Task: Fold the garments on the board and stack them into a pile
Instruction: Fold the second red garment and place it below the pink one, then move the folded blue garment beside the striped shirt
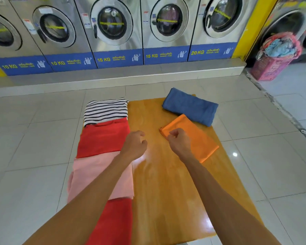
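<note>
A wooden board [159,183] lies on the tiled floor. Along its left edge folded garments overlap in a row: a striped one [105,110] farthest, then a red one [102,138], a pink one [95,175] and another red one [113,221] nearest. On the right lie a folded blue garment [191,106] and a folded orange garment [200,142]. My left hand [135,145] hovers with fingers curled over the board beside the red garment, holding nothing. My right hand [179,141] is curled at the orange garment's left corner; whether it pinches the cloth is unclear.
A row of front-loading washing machines [111,29] on a raised step lines the far wall. A pink laundry basket [276,57] heaped with clothes stands at the back right. White floor tiles [265,165] surround the board.
</note>
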### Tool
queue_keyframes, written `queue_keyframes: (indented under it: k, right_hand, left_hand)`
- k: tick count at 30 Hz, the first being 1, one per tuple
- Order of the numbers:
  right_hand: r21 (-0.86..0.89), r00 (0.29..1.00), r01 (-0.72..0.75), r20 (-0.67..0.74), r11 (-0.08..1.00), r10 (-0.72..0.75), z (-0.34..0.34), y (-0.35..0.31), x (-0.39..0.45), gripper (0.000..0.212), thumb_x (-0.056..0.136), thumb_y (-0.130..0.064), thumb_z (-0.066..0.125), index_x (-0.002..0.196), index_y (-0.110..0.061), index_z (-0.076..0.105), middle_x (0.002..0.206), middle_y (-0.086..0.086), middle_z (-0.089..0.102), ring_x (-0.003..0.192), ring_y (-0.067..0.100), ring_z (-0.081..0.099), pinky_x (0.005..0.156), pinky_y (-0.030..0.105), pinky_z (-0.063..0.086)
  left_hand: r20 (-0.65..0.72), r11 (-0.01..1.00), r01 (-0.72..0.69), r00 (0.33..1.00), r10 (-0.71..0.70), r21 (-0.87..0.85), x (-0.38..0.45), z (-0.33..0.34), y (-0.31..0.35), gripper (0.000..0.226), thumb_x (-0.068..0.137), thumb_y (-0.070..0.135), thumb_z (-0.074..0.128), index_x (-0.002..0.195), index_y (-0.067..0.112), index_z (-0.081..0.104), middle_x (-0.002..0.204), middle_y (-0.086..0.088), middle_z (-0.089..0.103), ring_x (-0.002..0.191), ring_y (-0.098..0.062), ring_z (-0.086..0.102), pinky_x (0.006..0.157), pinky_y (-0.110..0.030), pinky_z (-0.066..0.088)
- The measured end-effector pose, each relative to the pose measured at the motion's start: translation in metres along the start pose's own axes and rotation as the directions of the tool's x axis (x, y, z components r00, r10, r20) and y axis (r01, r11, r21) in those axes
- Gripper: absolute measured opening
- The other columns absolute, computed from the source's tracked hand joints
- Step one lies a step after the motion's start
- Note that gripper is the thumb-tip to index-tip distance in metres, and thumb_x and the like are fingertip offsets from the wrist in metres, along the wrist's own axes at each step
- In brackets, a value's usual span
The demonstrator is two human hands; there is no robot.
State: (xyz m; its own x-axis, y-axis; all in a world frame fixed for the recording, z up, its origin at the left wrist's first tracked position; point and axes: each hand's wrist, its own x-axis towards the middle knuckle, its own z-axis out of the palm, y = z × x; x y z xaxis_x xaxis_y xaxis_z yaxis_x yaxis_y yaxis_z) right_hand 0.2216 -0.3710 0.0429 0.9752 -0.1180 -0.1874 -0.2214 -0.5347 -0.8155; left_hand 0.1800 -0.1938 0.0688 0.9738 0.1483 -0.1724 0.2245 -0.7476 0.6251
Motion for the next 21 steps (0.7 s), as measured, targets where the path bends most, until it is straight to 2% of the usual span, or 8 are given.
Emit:
queue_keyframes:
  k: [4, 8, 12, 14, 16, 17, 19, 21]
  right_hand:
    - [0.043, 0.997, -0.053, -0.051, 0.998, 0.055, -0.034, 0.017, 0.052, 0.025, 0.09, -0.018, 0.061, 0.114, -0.013, 0.065, 0.116, 0.002, 0.067, 0.109, 0.021, 0.062, 0.089, 0.032, 0.047]
    - [0.062, 0.982, -0.136, -0.124, 0.989, 0.143, -0.064, 0.047, 0.108, 0.026, 0.091, -0.021, 0.059, 0.115, -0.017, 0.065, 0.12, 0.0, 0.066, 0.111, 0.02, 0.062, 0.094, 0.042, 0.054]
    - [0.055, 0.959, -0.207, -0.187, 0.977, 0.214, -0.084, 0.072, 0.159, 0.03, 0.091, -0.021, 0.058, 0.12, -0.015, 0.061, 0.122, 0.011, 0.062, 0.114, 0.03, 0.058, 0.087, 0.039, 0.052]
    - [0.06, 0.938, -0.249, -0.235, 0.967, 0.256, -0.09, 0.08, 0.179, 0.043, 0.092, -0.021, 0.06, 0.132, -0.01, 0.051, 0.133, 0.016, 0.052, 0.125, 0.034, 0.047, 0.094, 0.043, 0.047]
    - [0.064, 0.927, -0.3, -0.217, 0.952, 0.306, -0.092, 0.084, 0.196, 0.057, 0.093, -0.024, 0.059, 0.144, -0.011, 0.038, 0.142, 0.018, 0.043, 0.133, 0.036, 0.038, 0.101, 0.048, 0.042]
    - [0.053, 0.93, -0.317, -0.181, 0.947, 0.321, -0.091, 0.087, 0.205, 0.064, 0.093, -0.029, 0.059, 0.149, -0.012, 0.033, 0.144, 0.018, 0.041, 0.135, 0.037, 0.037, 0.103, 0.05, 0.042]
    - [0.022, 0.939, -0.327, -0.102, 0.945, 0.327, -0.087, 0.095, 0.219, 0.073, 0.09, -0.044, 0.058, 0.15, -0.015, 0.029, 0.142, 0.017, 0.046, 0.132, 0.039, 0.042, 0.104, 0.053, 0.045]
    - [0.006, 0.948, -0.312, -0.073, 0.95, 0.311, -0.082, 0.102, 0.23, 0.073, 0.086, -0.056, 0.054, 0.144, -0.016, 0.036, 0.133, 0.015, 0.055, 0.126, 0.038, 0.049, 0.101, 0.052, 0.047]
  left_hand:
    - [0.075, 1.0, 0.002, 0.997, -0.001, -0.022, 0.068, 0.015, 0.038, 0.038, 0.09, 0.02, 0.057, 0.127, 0.012, 0.06, 0.132, -0.006, 0.06, 0.119, -0.022, 0.056, 0.099, -0.031, 0.044]
    - [0.103, 0.999, 0.013, 0.995, -0.01, -0.034, 0.137, 0.036, 0.074, 0.039, 0.092, 0.019, 0.055, 0.131, 0.013, 0.056, 0.132, -0.003, 0.058, 0.12, -0.019, 0.055, 0.092, -0.024, 0.04]
    - [0.12, 0.998, 0.059, 0.991, -0.054, -0.038, 0.195, 0.068, 0.097, 0.035, 0.09, 0.017, 0.055, 0.125, 0.017, 0.057, 0.125, -0.003, 0.059, 0.114, -0.019, 0.056, 0.087, -0.023, 0.038]
    - [0.098, 0.995, 0.094, 0.991, -0.089, -0.047, 0.22, 0.081, 0.101, 0.039, 0.087, 0.017, 0.056, 0.125, 0.017, 0.057, 0.126, -0.003, 0.059, 0.113, -0.02, 0.057, 0.084, -0.023, 0.04]
    - [0.078, 0.988, 0.146, 0.987, -0.142, -0.05, 0.243, 0.088, 0.104, 0.049, 0.086, 0.02, 0.058, 0.135, 0.015, 0.052, 0.135, -0.005, 0.055, 0.121, -0.024, 0.055, 0.084, -0.025, 0.043]
    - [0.067, 0.984, 0.166, 0.984, -0.162, -0.058, 0.255, 0.091, 0.107, 0.045, 0.087, 0.019, 0.058, 0.131, 0.014, 0.055, 0.131, -0.006, 0.058, 0.121, -0.027, 0.056, 0.082, -0.026, 0.046]
    - [0.023, 0.983, 0.171, 0.985, -0.17, -0.067, 0.279, 0.095, 0.113, 0.019, 0.085, 0.016, 0.055, 0.103, 0.015, 0.061, 0.103, -0.005, 0.065, 0.108, -0.032, 0.063, 0.066, -0.027, 0.047]
    - [-0.027, 0.977, 0.193, 0.98, -0.196, -0.087, 0.298, 0.099, 0.118, 0.023, 0.088, 0.024, 0.055, 0.108, 0.011, 0.055, 0.109, -0.01, 0.062, 0.11, -0.034, 0.06, 0.07, -0.03, 0.046]
